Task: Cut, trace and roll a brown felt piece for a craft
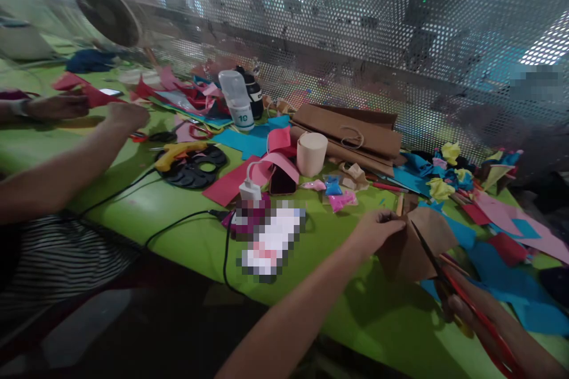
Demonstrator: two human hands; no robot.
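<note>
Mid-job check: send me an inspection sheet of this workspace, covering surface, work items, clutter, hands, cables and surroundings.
Surface: green table, much of it covered.
Work items: brown paper; red-handled scissors, blade against the paper. Whether it is cutting is unclear.
Clutter: yellow glue gun, phone, blue paper, brown bag, bottle.
Hands: left hand grips the brown paper; right hand holds the scissors.
Cables: black cord goes over the front edge; another lies near the glue gun.
Surroundings: perforated screen behind, fan and another person's hand at left.
</note>
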